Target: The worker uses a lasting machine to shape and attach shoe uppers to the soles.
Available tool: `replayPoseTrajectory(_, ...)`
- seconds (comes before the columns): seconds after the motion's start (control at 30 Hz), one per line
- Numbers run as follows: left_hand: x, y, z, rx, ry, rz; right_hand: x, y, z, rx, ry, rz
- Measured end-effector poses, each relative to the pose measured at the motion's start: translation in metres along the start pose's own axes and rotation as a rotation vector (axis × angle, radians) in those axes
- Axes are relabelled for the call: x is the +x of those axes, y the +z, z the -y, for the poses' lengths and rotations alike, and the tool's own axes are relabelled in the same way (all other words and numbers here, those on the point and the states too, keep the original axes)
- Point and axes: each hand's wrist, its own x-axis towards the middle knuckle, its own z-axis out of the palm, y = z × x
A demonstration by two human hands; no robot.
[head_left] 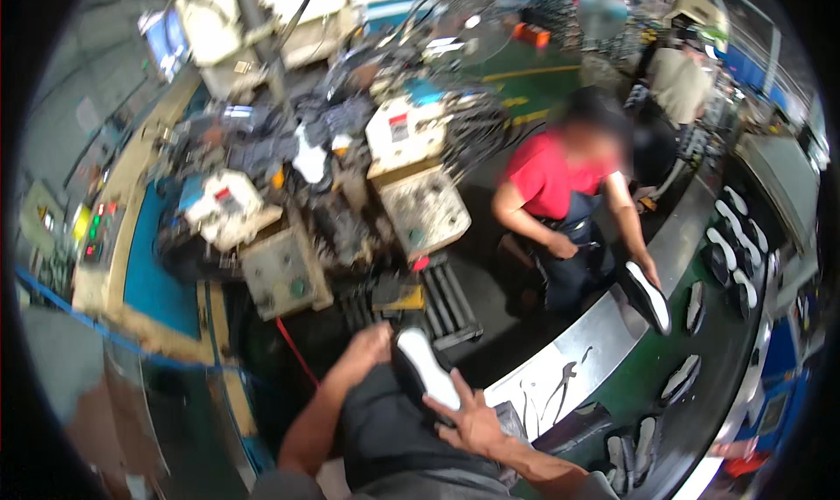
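A dark shoe (pixel 427 369) lies sole-up over my lap, its white sole turned toward me. My left hand (pixel 371 342) is closed at the shoe's far end, apparently gripping its dark edge; the fingertips are partly hidden. Over the near end, my right hand (pixel 477 423) has its fingers stretched and spread, some of them touching the white sole. To the right of my lap, pliers (pixel 567 377) and dark thin pieces lie on a shiny metal ledge (pixel 604 335).
A co-worker in a red shirt (pixel 547 181) holds another white-soled shoe (pixel 647 297) over the ledge. Several shoes lie on the green-and-black conveyor (pixel 647 369) at right. A machine with two boxy control units (pixel 418 209) stands ahead. A wooden-edged cabinet (pixel 162 264) is at left.
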Motion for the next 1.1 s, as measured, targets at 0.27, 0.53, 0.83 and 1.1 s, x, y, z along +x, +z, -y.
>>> replayPoseTrajectory(0.27, 0.111, -0.186, -0.082, 0.203, 0.233, -0.761, 0.012, -0.047, -0.001, 0.06, 0.057, -0.29)
replayPoseTrajectory(0.53, 0.224, -0.159, -0.198, -0.63, -0.083, -0.223, 0.065, -0.096, 0.024, -0.026, 0.161, -0.359)
replayPoseTrajectory(0.83, 0.145, -0.162, -0.201, -0.489, 0.127, -0.144, 0.239, -0.142, 0.069, -0.157, -0.19, -0.394)
replayPoseTrajectory(1.1, -0.052, -0.149, -0.187, -0.833, 0.117, -0.133, 0.396, -0.106, 0.098, -0.186, -0.248, -0.461)
